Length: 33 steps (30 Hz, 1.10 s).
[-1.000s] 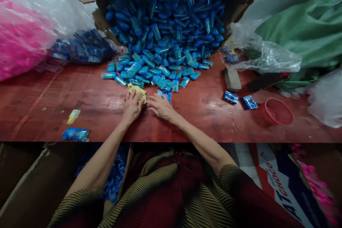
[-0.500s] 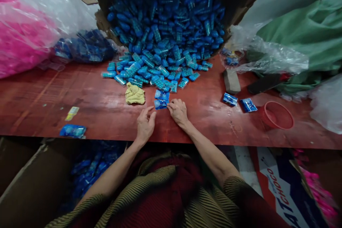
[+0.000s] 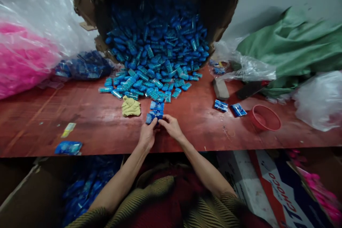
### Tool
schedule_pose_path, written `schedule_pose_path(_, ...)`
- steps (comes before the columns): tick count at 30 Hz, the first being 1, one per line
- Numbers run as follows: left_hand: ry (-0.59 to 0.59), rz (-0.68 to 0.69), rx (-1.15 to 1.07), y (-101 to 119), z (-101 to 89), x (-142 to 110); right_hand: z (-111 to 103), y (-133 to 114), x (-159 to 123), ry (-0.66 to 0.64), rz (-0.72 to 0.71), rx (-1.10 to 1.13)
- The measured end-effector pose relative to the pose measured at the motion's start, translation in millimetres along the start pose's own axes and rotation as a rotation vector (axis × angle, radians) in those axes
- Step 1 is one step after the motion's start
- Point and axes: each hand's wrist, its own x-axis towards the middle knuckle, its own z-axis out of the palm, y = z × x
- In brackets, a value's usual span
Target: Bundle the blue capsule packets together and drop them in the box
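Observation:
My left hand (image 3: pixel 148 133) and my right hand (image 3: pixel 171 126) meet near the front of the red table, both closed on a small blue printed packet (image 3: pixel 154 115). Thumbs lie on its near edge, and the other fingers are partly hidden beneath. Just beyond it a second blue packet (image 3: pixel 157 105) lies flat on the table. A crumpled yellow cloth (image 3: pixel 131 107) rests to the left of the packets. Behind them spreads a heap of clear, blue-capped small bottles (image 3: pixel 157 84) with blue-green pieces inside.
The bottles spill from a torn cardboard box (image 3: pixel 226 10). On the right are two blue packs (image 3: pixel 221 105), a red plastic basket (image 3: pixel 265 118), a grey block (image 3: pixel 221 89) and green fabric (image 3: pixel 288 50). To the left are a bag of pink items (image 3: pixel 24 60) and a blue packet (image 3: pixel 68 147).
My left hand let go of the yellow cloth and came to the blue packet. Both hands now hold that packet, lifted nearer to me. The camera view has tilted upward.

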Motion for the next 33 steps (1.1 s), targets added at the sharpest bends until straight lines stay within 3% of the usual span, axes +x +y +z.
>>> schedule_pose_path(4,-0.019,0.097,0.118,-2,2.6,1,-1,6,6,-0.008,0.138,0.147)
schedule_pose_path(8,-0.017,0.093,0.163,-7,2.0,3,-5,9,1,0.034,0.085,0.071)
schedule_pose_path(14,0.124,0.089,0.076,-9,9.6,14,1,1,6,0.138,-0.045,-0.196)
schedule_pose_path(17,0.014,-0.002,0.045,-3,9.3,20,4,-1,17,0.174,-0.044,-0.251)
schedule_pose_path(20,-0.072,-0.069,0.067,4,0.2,23,2,3,27,0.131,-0.02,-0.306)
schedule_pose_path(26,0.008,-0.034,0.056,9,-22.2,17,-7,10,42,0.084,0.045,-0.472)
schedule_pose_path(29,0.006,-0.015,0.024,10,-20.5,14,-6,6,44,0.014,0.049,-0.542)
schedule_pose_path(33,-0.048,0.013,-0.015,10,-3.9,21,0,-4,42,-0.143,0.041,-0.775)
